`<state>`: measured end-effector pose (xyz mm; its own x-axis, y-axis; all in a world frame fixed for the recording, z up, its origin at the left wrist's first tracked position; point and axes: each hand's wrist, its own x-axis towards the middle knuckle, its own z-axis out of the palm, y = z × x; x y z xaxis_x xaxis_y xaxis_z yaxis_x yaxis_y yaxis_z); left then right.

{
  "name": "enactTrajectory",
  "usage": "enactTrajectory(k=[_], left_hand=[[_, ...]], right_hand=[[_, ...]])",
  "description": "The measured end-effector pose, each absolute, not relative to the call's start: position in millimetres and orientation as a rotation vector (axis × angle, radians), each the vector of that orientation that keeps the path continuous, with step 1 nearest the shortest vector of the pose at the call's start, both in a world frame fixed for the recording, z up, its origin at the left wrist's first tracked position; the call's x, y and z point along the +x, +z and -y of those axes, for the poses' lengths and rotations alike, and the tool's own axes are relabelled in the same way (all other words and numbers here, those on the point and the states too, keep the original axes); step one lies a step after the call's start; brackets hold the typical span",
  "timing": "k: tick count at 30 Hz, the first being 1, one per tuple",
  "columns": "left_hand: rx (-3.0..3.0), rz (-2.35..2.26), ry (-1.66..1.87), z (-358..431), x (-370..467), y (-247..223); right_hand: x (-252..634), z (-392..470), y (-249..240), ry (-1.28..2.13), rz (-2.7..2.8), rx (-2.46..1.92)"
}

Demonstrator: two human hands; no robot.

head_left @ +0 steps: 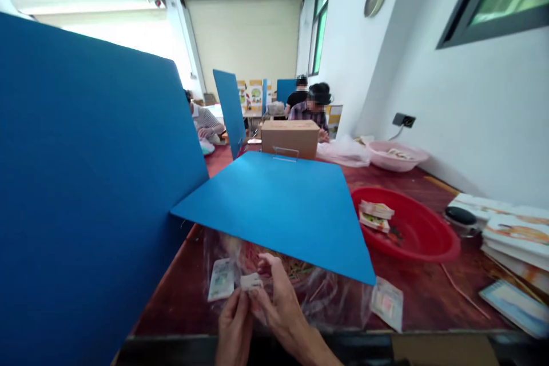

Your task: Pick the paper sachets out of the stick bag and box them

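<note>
From here I see the left hand (pixel 234 320) pinching a white piece (pixel 251 281) at lower centre, the right hand (pixel 279 296) against it, its grip unclear; the piece looks light, soft, easily creased, best held by its edges.

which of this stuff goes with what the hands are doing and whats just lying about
Probably the job:
small white item between left hand and right hand
thin strips
clear plastic

Seemingly just lying about:
red basin
pink basin
cardboard box
</note>
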<state>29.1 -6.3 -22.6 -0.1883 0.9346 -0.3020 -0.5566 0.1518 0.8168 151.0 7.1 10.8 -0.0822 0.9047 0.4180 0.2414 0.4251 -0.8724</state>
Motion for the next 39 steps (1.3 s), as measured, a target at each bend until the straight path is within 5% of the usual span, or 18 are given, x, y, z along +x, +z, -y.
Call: enactTrajectory(k=[12, 26, 32, 39], left_hand=[[0.668, -1.136, 1.391, 22, 31, -11], [1.313, -1.205, 1.081, 35, 54, -21], [1.311, -1.116, 0.667, 43, 72, -30], [1.389, -1.48, 1.034, 10, 23, -31]], right_hand=[[168, 22, 23, 0.936, 1.429, -0.982], [200, 50, -5, 0.708, 1.457, -1.083], [235, 74, -28, 0.714, 1.213, -1.328], [376, 67, -28, 0.317, 0.989, -1.663]])
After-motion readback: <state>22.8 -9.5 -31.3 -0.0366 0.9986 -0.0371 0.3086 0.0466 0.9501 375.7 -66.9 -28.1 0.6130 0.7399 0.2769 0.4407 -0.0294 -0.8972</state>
